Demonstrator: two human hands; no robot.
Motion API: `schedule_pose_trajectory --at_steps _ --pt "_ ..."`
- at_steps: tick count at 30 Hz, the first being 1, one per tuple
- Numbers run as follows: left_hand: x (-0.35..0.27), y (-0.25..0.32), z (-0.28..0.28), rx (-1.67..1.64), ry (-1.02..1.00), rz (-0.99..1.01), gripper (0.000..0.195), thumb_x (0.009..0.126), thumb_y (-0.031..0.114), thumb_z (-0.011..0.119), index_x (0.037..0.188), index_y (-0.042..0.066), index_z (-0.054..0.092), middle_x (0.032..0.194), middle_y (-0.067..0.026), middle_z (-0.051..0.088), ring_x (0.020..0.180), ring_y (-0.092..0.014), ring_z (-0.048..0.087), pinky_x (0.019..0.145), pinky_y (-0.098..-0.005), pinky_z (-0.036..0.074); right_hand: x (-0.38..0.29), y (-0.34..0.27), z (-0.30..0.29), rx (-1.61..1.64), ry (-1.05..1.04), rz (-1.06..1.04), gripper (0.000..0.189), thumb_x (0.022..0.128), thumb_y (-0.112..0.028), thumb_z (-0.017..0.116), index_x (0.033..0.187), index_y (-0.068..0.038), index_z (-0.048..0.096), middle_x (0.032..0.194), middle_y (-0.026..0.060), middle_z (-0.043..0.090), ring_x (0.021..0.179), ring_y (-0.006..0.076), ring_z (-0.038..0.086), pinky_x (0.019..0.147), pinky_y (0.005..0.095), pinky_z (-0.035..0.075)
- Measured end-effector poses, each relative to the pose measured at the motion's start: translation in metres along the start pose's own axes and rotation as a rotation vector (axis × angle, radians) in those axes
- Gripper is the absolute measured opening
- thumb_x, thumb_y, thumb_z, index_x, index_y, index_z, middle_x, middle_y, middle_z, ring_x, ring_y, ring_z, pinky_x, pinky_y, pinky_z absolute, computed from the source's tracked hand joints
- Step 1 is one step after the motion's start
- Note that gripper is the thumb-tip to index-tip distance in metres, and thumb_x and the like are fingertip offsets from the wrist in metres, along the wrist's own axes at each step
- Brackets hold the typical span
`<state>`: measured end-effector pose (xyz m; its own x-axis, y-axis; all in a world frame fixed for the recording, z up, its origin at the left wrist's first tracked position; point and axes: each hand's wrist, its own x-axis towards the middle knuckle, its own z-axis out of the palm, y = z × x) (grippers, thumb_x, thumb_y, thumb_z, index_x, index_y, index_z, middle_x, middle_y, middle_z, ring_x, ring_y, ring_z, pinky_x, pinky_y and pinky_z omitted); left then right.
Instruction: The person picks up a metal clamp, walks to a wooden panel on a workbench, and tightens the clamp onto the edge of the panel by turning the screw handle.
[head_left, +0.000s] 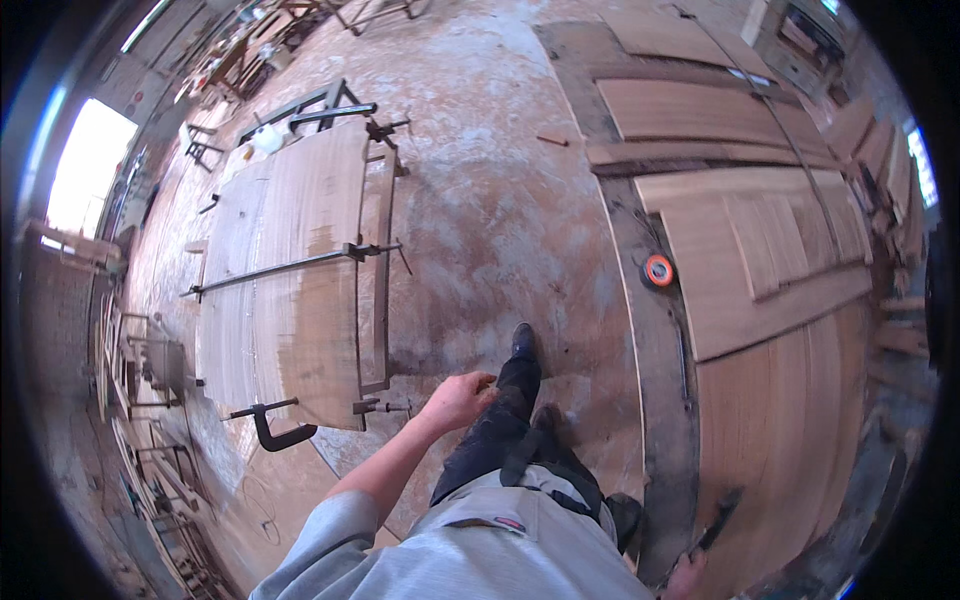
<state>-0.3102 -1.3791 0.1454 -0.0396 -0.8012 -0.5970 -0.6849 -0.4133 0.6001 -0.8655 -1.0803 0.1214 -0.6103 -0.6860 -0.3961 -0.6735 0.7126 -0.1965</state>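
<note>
My left hand (469, 395) hangs in front of my left thigh with its fingers loosely curled; whether it holds anything cannot be told. At the lower right, my right hand (686, 574) grips a dark, blurred tool (721, 517) above the wooden panels (780, 435) on the workbench. A tape measure (659, 271) with an orange ring lies near the bench's inner edge. To my left stands a glued-up wooden panel (322, 300), held by a bar clamp (277, 271) across its middle and a C-clamp (285, 431) at its near end.
The long workbench (664, 442) runs along my right with stacked panels and a thin metal rod (684, 367). A small wooden piece (553, 140) lies on the floor ahead. A white plastic container (268, 139) stands beyond the clamped panel, near a metal trestle (330, 105).
</note>
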Motion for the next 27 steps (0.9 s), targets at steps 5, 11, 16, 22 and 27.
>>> schedule_pose_trajectory --at_steps 5,11,16,22,27 --pt "0.028 -0.012 -0.023 0.003 0.067 0.005 0.043 0.091 0.033 0.057 0.12 0.002 0.065 0.114 -0.0221 0.067 0.107 -0.039 0.063 0.094 -0.0437 0.05 0.037 0.038 -0.031 0.954 -0.153 0.513 0.054 0.091 -0.033 0.064 0.132 -0.005 0.043 0.128 0.013 0.046 0.109 0.0291 0.049 0.09 0.0424 0.043" --pt "0.106 0.06 -0.073 0.095 0.083 0.21 0.039 0.09 0.03 0.06 0.12 0.004 0.062 0.105 -0.021 0.068 0.099 -0.039 0.064 0.088 -0.047 0.051 0.044 -0.21 -0.108 0.965 0.111 0.294 0.031 0.094 -0.036 0.06 0.09 -0.006 0.054 0.075 0.0074 0.054 0.051 0.016 0.052 0.04 0.0294 0.038" --pt "0.144 0.186 -0.085 0.122 0.107 1.023 0.052 0.084 0.03 0.066 0.128 0.005 0.055 0.123 -0.0149 0.06 0.116 -0.032 0.057 0.093 -0.043 0.049 0.092 -0.379 -0.14 1.257 -0.275 -0.291 0.031 0.1 -0.032 0.049 0.109 -0.002 0.051 0.097 0.0142 0.058 0.056 0.0175 0.058 0.042 0.0275 0.044" --pt "0.171 0.246 -0.093 0.529 0.181 1.483 0.056 0.086 0.028 0.059 0.133 -0.001 0.05 0.132 -0.0156 0.054 0.128 -0.029 0.047 0.109 -0.0454 0.034 0.126 -0.527 -0.12 1.369 -0.626 -0.396 0.037 0.101 -0.035 0.047 0.107 0.001 0.05 0.096 0.0161 0.059 0.042 0.0146 0.052 0.033 0.022 0.039" --pt "0.237 0.227 -0.148 0.559 -0.054 1.454 0.042 0.086 0.025 0.056 0.123 0.004 0.056 0.115 -0.0124 0.061 0.12 -0.025 0.051 0.103 -0.0463 0.037 0.164 -0.626 -0.1 1.336 -0.956 -0.373 0.047 0.101 -0.045 0.047 0.106 0.002 0.05 0.091 0.0158 0.059 0.041 0.0142 0.052 0.033 0.0223 0.04"
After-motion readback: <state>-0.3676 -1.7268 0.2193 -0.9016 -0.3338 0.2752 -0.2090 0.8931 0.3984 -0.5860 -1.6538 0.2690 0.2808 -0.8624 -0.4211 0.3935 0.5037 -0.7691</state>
